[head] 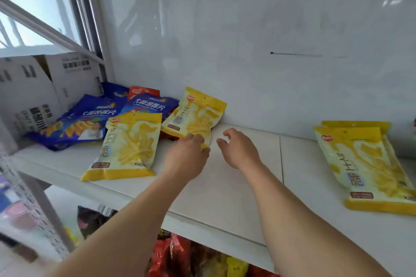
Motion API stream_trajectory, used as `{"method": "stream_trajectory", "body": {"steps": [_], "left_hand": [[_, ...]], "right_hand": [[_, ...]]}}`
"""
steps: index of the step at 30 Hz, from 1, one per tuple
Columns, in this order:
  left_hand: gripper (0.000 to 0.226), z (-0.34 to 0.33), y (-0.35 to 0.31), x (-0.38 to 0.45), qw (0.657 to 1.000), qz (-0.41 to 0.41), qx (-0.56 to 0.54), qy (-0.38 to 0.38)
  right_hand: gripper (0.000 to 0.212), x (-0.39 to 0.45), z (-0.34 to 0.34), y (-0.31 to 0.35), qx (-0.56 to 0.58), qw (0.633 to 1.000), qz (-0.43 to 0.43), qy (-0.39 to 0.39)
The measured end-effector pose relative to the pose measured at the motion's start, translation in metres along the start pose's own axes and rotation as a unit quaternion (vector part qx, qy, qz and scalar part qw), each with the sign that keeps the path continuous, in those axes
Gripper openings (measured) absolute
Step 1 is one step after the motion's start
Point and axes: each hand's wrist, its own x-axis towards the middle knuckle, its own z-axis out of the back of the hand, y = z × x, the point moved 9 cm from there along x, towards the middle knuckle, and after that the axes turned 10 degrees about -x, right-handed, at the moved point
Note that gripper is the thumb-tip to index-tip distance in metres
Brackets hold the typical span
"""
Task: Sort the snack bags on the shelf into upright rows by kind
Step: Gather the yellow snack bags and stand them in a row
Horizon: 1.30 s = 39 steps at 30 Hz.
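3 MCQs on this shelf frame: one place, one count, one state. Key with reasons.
1. Where do the stacked yellow bags lie?
A. Right end of the shelf
B. Inside the cardboard box
C. On top of the blue bags

2. How many yellow bags show on this shelf?
A. Two
B. Four
C. Six

3. What is the left hand doing?
A. Hanging idle, off the shelf
B. Gripping the lower edge of the leaning yellow bag
C. Holding a blue bag

Key:
1 A: the pair lies flat at far right, apart from the pile.
2 B: one flat, one leaning, two stacked.
3 B: its fingers curl on that bag's bottom corner; the right hand hovers open beside it.
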Motion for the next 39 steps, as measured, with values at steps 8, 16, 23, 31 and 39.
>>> {"method": "stream_trajectory", "body": {"steps": [8, 16, 23, 31, 39], "left_hand": [[0.053, 0.065, 0.071, 0.013, 0.984, 0.113, 0.046, -0.132], [0.091, 0.079, 0.169, 0.022, 0.949, 0.312, 0.02, -0.036], [0.123, 0.075, 0.191, 0.02, 0.952, 0.306, 0.015, -0.001], [0.104, 0.097, 0.2, 0.015, 0.96, 0.252, -0.122, 0.002], [0.111, 0.09, 0.183, -0.004, 0.918, 0.2, -0.342, 0.006]], "right_hand": [[0.065, 0.049, -0.045, 0.045, 0.152, 0.986, -0.066, 0.03], [0.082, 0.096, -0.078, 0.038, 0.235, 0.95, -0.206, 0.018], [0.086, 0.092, -0.084, 0.032, 0.232, 0.938, -0.258, -0.012], [0.079, 0.057, -0.079, 0.032, 0.334, 0.902, -0.266, -0.058], [0.045, 0.003, -0.064, 0.03, 0.415, 0.872, -0.25, -0.07]]}}
